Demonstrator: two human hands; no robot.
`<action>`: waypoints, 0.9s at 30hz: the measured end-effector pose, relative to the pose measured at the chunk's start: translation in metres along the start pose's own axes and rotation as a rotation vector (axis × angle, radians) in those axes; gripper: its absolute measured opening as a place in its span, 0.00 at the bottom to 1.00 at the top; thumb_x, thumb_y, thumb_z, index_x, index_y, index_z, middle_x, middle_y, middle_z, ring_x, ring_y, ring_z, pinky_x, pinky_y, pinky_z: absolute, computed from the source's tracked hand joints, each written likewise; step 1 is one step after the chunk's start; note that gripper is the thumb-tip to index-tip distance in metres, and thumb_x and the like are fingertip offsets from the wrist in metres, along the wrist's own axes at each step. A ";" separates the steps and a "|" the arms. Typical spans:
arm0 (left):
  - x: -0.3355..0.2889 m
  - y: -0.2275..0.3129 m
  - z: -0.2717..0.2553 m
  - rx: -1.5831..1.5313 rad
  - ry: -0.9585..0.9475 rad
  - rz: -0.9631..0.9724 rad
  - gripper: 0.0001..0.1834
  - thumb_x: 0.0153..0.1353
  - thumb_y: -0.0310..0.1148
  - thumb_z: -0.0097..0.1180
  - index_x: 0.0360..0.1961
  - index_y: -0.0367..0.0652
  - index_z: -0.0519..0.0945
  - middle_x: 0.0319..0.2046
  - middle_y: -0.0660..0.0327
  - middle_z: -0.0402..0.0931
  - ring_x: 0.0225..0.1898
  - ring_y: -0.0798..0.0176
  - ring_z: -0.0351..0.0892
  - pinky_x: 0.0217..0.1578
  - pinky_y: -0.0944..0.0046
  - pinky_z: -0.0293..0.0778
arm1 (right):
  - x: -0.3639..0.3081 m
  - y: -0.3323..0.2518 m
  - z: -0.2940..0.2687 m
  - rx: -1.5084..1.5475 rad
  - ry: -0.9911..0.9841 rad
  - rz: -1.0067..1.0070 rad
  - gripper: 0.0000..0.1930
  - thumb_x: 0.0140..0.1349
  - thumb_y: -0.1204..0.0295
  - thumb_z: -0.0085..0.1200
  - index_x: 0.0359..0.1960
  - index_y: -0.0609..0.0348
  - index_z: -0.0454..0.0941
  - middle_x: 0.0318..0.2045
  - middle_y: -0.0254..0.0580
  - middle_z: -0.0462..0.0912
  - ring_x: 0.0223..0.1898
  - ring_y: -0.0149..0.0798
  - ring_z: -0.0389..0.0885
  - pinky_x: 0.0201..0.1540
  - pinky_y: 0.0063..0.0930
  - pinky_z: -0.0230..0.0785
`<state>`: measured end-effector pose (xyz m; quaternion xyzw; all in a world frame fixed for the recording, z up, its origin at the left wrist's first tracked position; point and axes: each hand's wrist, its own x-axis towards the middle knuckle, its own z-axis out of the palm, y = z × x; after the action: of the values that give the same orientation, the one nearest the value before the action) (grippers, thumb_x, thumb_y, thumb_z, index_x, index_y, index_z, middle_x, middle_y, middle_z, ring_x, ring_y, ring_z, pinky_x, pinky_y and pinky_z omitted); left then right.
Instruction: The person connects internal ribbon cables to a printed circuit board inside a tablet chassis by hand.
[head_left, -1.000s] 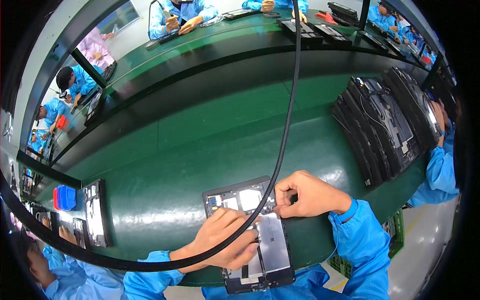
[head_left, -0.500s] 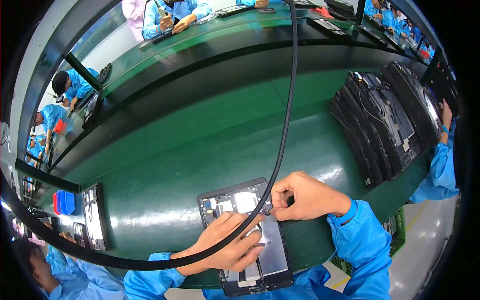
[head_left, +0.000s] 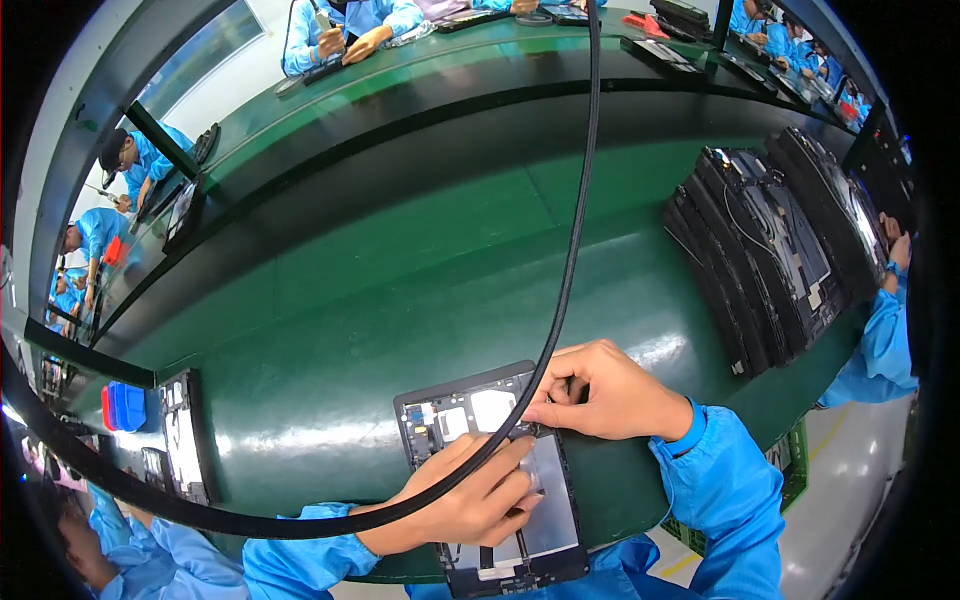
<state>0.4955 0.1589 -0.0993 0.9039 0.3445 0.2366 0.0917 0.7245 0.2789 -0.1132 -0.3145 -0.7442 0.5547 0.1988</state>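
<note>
An opened tablet [head_left: 553, 500], its inner boards and silver plates bare, lies in front of me at the near table edge. Across its middle rests my left hand [head_left: 455, 500], fingers curled inward and the thumb hidden; whatever is under the fingertips is out of sight. At the tablet's upper right edge, my right hand [head_left: 620, 395] has thumb and forefinger pinched together. Anything between those fingertips is too small or covered to name. A thick black cable [head_left: 575, 230] hangs through the view and passes in front of my left hand and the tablet.
Stacked opened tablets [head_left: 770, 250] lean at the right, beside a co-worker's hand [head_left: 898, 250]. To the left are another opened tablet [head_left: 183, 435] and a blue bin [head_left: 128, 406]. A green crate [head_left: 796, 475] sits below the table's right edge. Co-workers sit across and at left.
My right hand has shifted slightly left along the tablet's upper edge. The left hand's fingers have moved a little right and down over the tablet.
</note>
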 end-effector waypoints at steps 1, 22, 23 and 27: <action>-0.001 0.000 0.000 0.028 0.012 -0.004 0.15 0.52 0.35 0.75 0.30 0.40 0.80 0.53 0.51 0.87 0.44 0.52 0.83 0.41 0.55 0.78 | 0.001 0.001 0.001 -0.050 0.033 -0.078 0.09 0.65 0.67 0.76 0.35 0.59 0.91 0.21 0.34 0.78 0.23 0.28 0.73 0.27 0.30 0.64; -0.004 0.000 0.005 0.132 0.049 -0.024 0.12 0.50 0.35 0.72 0.33 0.45 0.83 0.54 0.52 0.87 0.44 0.57 0.84 0.42 0.58 0.76 | 0.012 0.013 0.026 -0.068 0.210 -0.274 0.07 0.56 0.71 0.79 0.37 0.47 0.98 0.20 0.37 0.71 0.23 0.32 0.68 0.25 0.34 0.55; -0.004 0.000 0.004 0.150 0.056 -0.011 0.12 0.50 0.35 0.72 0.33 0.44 0.82 0.54 0.51 0.87 0.43 0.57 0.85 0.41 0.59 0.76 | 0.012 0.013 0.026 -0.066 0.213 -0.275 0.07 0.56 0.71 0.79 0.37 0.47 0.98 0.20 0.37 0.71 0.23 0.32 0.68 0.25 0.34 0.55; 0.000 0.001 0.002 0.158 0.074 -0.001 0.12 0.49 0.32 0.72 0.29 0.40 0.80 0.51 0.53 0.90 0.37 0.57 0.80 0.36 0.62 0.78 | 0.011 0.013 0.027 -0.057 0.215 -0.253 0.06 0.56 0.68 0.79 0.36 0.46 0.98 0.20 0.37 0.72 0.23 0.33 0.69 0.25 0.34 0.55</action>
<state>0.4972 0.1579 -0.1009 0.8988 0.3655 0.2417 0.0072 0.7023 0.2700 -0.1345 -0.2814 -0.7677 0.4670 0.3366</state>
